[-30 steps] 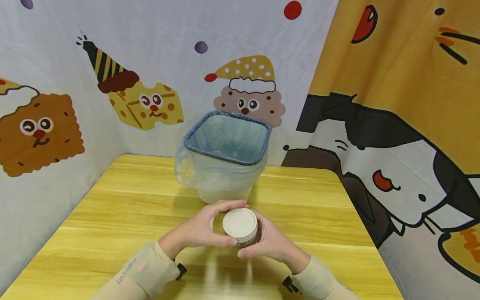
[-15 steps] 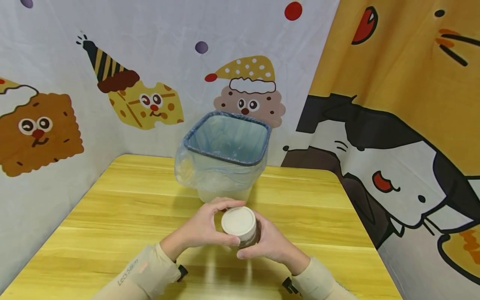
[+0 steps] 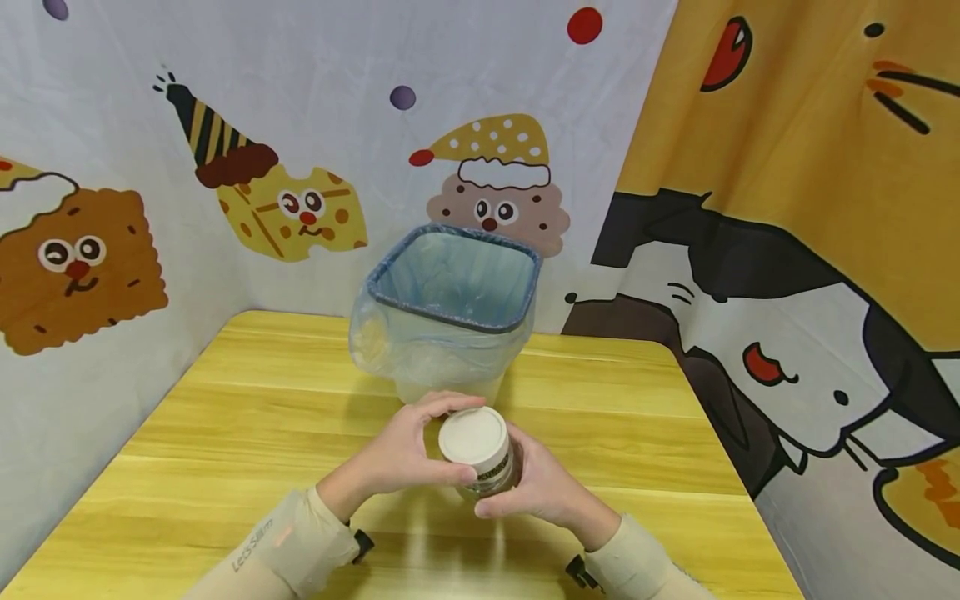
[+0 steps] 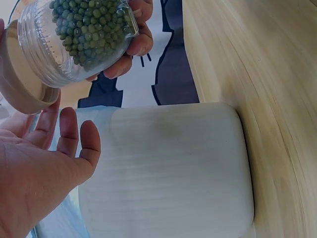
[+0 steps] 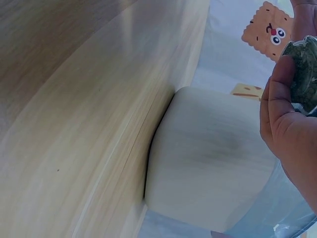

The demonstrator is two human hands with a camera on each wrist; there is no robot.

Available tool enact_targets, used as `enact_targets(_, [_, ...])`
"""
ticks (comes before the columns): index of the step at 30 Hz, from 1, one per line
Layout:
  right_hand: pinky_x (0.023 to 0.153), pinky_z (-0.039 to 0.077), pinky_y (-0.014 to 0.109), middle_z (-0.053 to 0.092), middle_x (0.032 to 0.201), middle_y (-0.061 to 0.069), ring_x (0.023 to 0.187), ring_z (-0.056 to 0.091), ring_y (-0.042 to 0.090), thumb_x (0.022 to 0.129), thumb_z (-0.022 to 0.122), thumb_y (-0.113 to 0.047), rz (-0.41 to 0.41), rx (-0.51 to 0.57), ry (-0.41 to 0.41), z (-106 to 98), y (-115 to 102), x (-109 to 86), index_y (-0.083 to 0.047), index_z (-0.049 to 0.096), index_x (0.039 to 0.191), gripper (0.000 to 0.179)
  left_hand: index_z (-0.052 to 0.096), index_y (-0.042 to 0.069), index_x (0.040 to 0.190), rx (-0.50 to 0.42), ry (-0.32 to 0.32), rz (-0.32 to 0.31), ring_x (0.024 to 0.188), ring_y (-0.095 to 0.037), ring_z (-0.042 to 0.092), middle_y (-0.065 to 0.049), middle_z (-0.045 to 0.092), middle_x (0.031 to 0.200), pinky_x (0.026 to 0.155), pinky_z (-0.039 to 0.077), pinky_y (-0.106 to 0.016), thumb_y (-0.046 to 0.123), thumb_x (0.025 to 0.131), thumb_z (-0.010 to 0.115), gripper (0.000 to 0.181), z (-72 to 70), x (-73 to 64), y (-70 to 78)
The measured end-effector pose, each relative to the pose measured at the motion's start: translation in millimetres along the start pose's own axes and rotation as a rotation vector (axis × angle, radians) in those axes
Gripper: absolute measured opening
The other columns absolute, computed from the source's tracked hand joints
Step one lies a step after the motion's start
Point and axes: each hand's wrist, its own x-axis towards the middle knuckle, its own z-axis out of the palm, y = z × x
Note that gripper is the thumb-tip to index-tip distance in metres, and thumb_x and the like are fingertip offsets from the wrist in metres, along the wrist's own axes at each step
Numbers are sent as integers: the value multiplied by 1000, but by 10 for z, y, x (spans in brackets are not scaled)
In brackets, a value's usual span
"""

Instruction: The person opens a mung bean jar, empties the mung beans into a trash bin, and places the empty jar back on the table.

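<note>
Lifted slightly up and to the left since half a second ago, the cream lid (image 3: 474,435) in your left hand (image 3: 401,450) now bares more of the glass jar (image 3: 497,482), with a green band showing under its edge; your right hand (image 3: 546,483) has barely shifted. From the left, a biscuit figure (image 3: 82,271) and a cheese figure (image 3: 296,212) are printed on the pale backdrop (image 3: 315,50), and your beige left sleeve (image 3: 281,550) crosses the wood-grain table (image 3: 202,450). Your left hand pinches the lid between thumb and fingers, its ring and little fingers free. In the left wrist view the lid tilts at the jar's mouth, part of its inside showing. Behind your hands a white bin (image 4: 168,163) stands on the table, a translucent blue liner (image 3: 442,354) turned over its rim. You have the jar up in front of it: clear, with a threaded neck, holding small round green beans (image 4: 86,34). Your right hand grips its right side. Farther right hangs a yellow curtain (image 3: 772,125). Your fingers hide part of the jar, both wrist views crop it, and whether the lid touches the rim you cannot tell.
</note>
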Motion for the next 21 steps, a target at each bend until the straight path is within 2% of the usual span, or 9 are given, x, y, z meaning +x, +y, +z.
enact_targets(5, [108,56,33,57,151,15,132,60,24,81,93,-15,10,-6,9,-21,11,-20,-10,38,161,98,63,22,149,6,17,3,125,-17,58,1,63,150,104,46,-40,24,81,95,76,-26,-7,-12])
enact_targets(10, [107,56,30,60,147,15,129,62,23,79,93,-11,8,-29,52,-47,35,-41,-6,43,156,92,63,27,149,14,54,-6,122,-18,60,-4,64,151,102,48,-36,24,81,94,75,-79,-60,-52])
enact_targets(16, [109,54,28,64,143,14,126,65,19,78,92,-7,-25,-44,88,-104,67,-82,-7,49,150,84,63,30,149,76,117,-70,115,-16,58,0,64,148,97,50,-34,29,80,95,75,-168,-187,-121])
enact_targets(21, [110,52,26,66,141,13,125,66,18,76,94,-8,-16,-78,128,-140,79,-116,-8,51,148,84,63,32,148,129,160,-123,118,-15,56,2,64,149,98,48,-35,34,80,95,75,-236,-278,-187])
